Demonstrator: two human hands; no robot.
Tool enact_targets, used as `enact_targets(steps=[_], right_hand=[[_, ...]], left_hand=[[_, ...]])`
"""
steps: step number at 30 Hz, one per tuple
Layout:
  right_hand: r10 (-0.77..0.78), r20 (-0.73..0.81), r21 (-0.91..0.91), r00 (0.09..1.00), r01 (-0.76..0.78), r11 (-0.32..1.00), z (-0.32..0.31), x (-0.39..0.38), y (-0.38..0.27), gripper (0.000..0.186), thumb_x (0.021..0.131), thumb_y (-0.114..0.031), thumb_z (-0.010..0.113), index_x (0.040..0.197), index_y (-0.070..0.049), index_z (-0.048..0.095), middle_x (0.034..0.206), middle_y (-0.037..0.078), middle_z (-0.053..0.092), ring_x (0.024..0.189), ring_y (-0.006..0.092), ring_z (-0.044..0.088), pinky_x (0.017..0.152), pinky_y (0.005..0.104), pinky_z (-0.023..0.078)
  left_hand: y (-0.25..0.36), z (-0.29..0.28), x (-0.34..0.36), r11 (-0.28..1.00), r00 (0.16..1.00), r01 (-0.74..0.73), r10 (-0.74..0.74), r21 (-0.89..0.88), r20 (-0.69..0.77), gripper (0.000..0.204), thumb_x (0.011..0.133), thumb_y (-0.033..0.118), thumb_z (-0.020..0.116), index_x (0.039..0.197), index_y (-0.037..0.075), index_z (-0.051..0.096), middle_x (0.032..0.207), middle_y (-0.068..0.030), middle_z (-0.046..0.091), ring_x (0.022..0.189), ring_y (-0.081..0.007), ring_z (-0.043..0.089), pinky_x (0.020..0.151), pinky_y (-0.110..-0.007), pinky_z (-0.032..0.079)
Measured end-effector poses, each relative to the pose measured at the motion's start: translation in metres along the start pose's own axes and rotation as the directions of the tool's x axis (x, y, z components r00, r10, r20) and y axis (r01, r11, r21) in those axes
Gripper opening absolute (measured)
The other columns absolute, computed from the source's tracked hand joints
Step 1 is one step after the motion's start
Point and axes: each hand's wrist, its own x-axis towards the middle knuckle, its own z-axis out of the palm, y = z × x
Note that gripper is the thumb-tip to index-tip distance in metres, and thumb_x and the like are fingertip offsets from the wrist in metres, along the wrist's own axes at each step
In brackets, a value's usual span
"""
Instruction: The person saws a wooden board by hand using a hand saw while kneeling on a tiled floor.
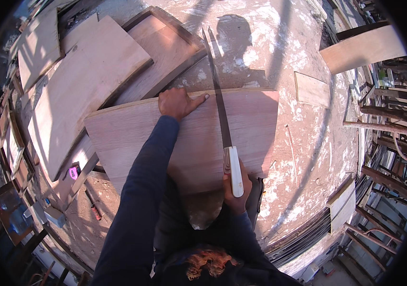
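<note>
A wide plywood board [125, 140] lies across my lap. My left hand [177, 102] is closed over its far edge, thumb pointing right along it. My right hand [237, 188] grips the white handle of a handsaw [221, 112], whose long dark blade crosses the board just right of my left thumb and reaches past the far edge. The fingers of that hand are partly hidden by the handle.
At the left lie plywood sheets [74, 95], a framed wooden panel [160, 43], a pink-and-black tool [73, 172] and a red-handled tool [93, 207]. A small board [311, 90] and a long plank [361, 47] are at the right, beside stacked timber [387, 186] and black rods [299, 243].
</note>
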Motion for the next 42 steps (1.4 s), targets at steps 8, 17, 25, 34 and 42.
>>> enact_targets(steps=[8,17,25,34,42], right_hand=[[-0.029,-0.024,0.076,0.999,0.031,0.997,0.002,-0.001,0.003,0.058,0.082,0.000,0.061,0.139,0.003,0.051,0.118,0.019,0.070,0.088,0.0218,0.073,0.081,0.0311,0.056],[0.075,0.030,0.049,0.997,-0.076,0.996,-0.036,-0.092,-0.007,0.057,0.084,-0.003,0.060,0.140,0.004,0.050,0.125,0.022,0.067,0.103,0.0245,0.072,0.091,0.0328,0.054],[-0.084,-0.104,0.123,0.991,0.096,0.988,0.019,0.073,0.017,0.055,0.082,-0.002,0.062,0.137,0.000,0.055,0.099,0.015,0.070,0.086,0.0162,0.066,0.080,0.0309,0.053],[0.096,0.011,0.087,0.995,-0.097,0.991,-0.042,-0.083,-0.022,0.057,0.084,-0.001,0.060,0.140,0.005,0.051,0.122,0.018,0.068,0.107,0.0200,0.068,0.096,0.0327,0.051],[0.011,-0.017,0.132,1.000,-0.008,0.991,0.016,0.043,0.007,0.059,0.083,0.001,0.061,0.141,0.001,0.051,0.119,0.018,0.068,0.103,0.0231,0.068,0.092,0.0361,0.053]], left_hand=[[0.006,0.001,-0.001,0.999,0.996,-0.018,0.021,0.044,-0.082,0.091,0.083,0.084,0.044,0.087,0.000,0.077,0.080,-0.0187,0.073,0.077,-0.0320,0.073,0.073,-0.042,0.056],[-0.001,0.001,-0.002,0.999,0.999,0.002,0.000,0.038,-0.035,0.090,0.088,0.081,0.038,0.098,0.001,0.076,0.093,-0.0195,0.074,0.094,-0.0326,0.072,0.082,-0.046,0.054],[0.015,0.011,0.006,0.999,0.995,-0.035,0.037,0.022,-0.097,0.087,0.085,0.082,0.043,0.099,0.003,0.077,0.096,-0.0186,0.074,0.094,-0.0332,0.072,0.081,-0.046,0.055],[0.007,0.005,-0.001,0.998,0.998,0.027,-0.023,0.061,-0.056,0.089,0.087,0.082,0.037,0.083,0.004,0.079,0.085,-0.0175,0.074,0.086,-0.0317,0.073,0.079,-0.043,0.055],[0.004,-0.004,-0.002,0.999,0.999,-0.044,0.044,0.012,0.000,0.086,0.096,0.073,0.030,0.093,0.001,0.077,0.091,-0.0205,0.074,0.091,-0.0350,0.072,0.084,-0.045,0.054]])
